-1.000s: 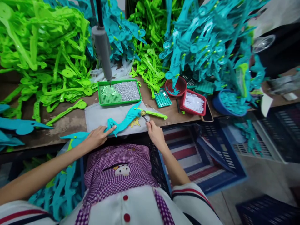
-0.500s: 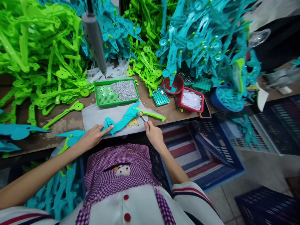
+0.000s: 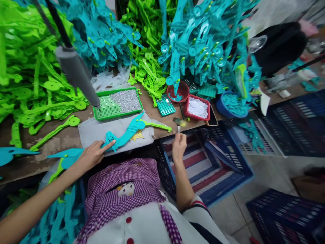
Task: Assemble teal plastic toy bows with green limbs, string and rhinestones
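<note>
A blue plastic part (image 3: 124, 135) with a lime green arm (image 3: 158, 126) joined to it lies on a grey cloth (image 3: 88, 130) at the table's front edge. My left hand (image 3: 93, 154) presses on the left end of the blue part, its index finger stretched out over it. My right hand (image 3: 179, 145) is closed round the handle of a small hammer (image 3: 179, 122), held up to the right of the cloth and apart from the part. The hammer head is blurred.
A grey electric screwdriver (image 3: 77, 74) hangs above the left of a green tray (image 3: 118, 115) of small metal pieces. Behind are heaps of green and blue parts. Red bowl (image 3: 186, 88), red basket (image 3: 208, 113) and blue bowl (image 3: 220, 108) stand right; a crate (image 3: 228, 195) is below.
My right hand has lifted the hammer off the blue part and moved it to the right. My left hand stays on the part. The view has shifted, and the screwdriver appears nearer and more tilted.
</note>
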Available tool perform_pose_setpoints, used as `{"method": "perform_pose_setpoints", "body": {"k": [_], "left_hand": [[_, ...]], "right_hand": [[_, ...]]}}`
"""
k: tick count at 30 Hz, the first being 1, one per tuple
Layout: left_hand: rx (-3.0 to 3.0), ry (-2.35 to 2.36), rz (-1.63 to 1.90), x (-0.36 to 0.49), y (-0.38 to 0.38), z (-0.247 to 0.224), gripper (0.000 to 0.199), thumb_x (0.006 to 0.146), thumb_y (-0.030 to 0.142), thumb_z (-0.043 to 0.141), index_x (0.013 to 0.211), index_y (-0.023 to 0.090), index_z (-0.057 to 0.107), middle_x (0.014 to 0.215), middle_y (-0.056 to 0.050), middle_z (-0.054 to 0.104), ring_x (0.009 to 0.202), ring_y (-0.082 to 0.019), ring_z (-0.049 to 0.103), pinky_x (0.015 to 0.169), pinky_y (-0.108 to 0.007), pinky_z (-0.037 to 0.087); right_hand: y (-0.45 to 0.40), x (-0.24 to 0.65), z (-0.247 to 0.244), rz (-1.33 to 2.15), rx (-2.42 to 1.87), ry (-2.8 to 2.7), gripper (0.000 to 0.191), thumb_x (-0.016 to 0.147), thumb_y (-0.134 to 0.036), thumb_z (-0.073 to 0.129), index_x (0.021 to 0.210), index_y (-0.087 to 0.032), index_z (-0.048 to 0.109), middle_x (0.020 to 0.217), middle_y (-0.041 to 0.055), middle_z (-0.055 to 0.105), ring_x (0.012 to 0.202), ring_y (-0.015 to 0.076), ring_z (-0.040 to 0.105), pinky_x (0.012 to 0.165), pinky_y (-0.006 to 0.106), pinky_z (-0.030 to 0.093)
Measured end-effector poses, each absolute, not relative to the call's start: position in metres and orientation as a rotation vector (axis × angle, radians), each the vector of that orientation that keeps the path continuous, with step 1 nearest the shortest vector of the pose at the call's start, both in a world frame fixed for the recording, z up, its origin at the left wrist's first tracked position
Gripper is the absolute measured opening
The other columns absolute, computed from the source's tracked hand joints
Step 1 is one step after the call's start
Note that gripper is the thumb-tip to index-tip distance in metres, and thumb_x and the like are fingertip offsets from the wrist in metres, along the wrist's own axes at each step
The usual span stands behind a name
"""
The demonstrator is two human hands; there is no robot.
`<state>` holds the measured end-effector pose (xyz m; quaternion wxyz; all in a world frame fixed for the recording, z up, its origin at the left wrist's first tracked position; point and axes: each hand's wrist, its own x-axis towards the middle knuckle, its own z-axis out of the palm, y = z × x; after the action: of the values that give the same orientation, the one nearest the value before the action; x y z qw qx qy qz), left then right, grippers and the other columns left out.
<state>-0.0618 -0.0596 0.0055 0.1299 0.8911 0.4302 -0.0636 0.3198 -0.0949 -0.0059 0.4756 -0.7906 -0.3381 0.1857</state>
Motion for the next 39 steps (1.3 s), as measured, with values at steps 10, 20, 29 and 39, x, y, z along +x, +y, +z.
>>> {"method": "perform_pose_setpoints", "body": {"k": [10,20,29,39], "left_hand": [[2.592,1.193,-0.171,-0.061,-0.042,0.013,0.059,0.09,0.02,0.038,0.149,0.026,0.04,0.103,-0.012,0.055,0.092,-0.027,0.058,0.083,-0.037,0.05],[2.697,1.106,-0.148,-0.066,-0.024,0.017,0.054,0.089,0.033,0.04,0.137,0.014,0.051,0.113,-0.018,0.059,0.095,-0.03,0.06,0.086,-0.045,0.051],[2.638,1.283,0.177,-0.016,-0.053,0.07,0.043,0.092,0.044,0.047,0.135,0.045,0.048,0.117,-0.003,0.058,0.104,-0.028,0.061,0.097,-0.05,0.05],[1.355,1.076,0.36,0.207,-0.107,0.011,0.043,0.08,0.06,0.063,0.087,0.018,0.06,0.068,-0.002,0.064,0.079,-0.019,0.068,0.077,-0.032,0.054]], "right_hand": [[-0.18,0.374,-0.028,0.404,-1.732,-0.192,0.053,0.073,-0.075,0.052,0.079,-0.023,0.047,0.042,-0.0146,0.033,0.034,0.0046,0.027,0.035,0.019,0.022],[-0.254,0.356,-0.075,0.396,-1.811,0.062,0.06,0.071,-0.078,0.049,0.087,-0.019,0.055,0.047,-0.0131,0.039,0.035,0.0045,0.032,0.037,0.02,0.022],[-0.287,0.32,-0.082,0.54,-1.846,0.098,0.055,0.08,-0.068,0.045,0.092,-0.017,0.06,0.051,-0.0103,0.042,0.041,0.007,0.035,0.042,0.022,0.027],[-0.199,0.255,-0.035,0.981,-1.604,-0.937,0.028,0.091,-0.04,0.051,0.109,-0.023,0.064,0.096,0.0055,0.073,0.08,0.0181,0.068,0.075,0.028,0.051]]}}
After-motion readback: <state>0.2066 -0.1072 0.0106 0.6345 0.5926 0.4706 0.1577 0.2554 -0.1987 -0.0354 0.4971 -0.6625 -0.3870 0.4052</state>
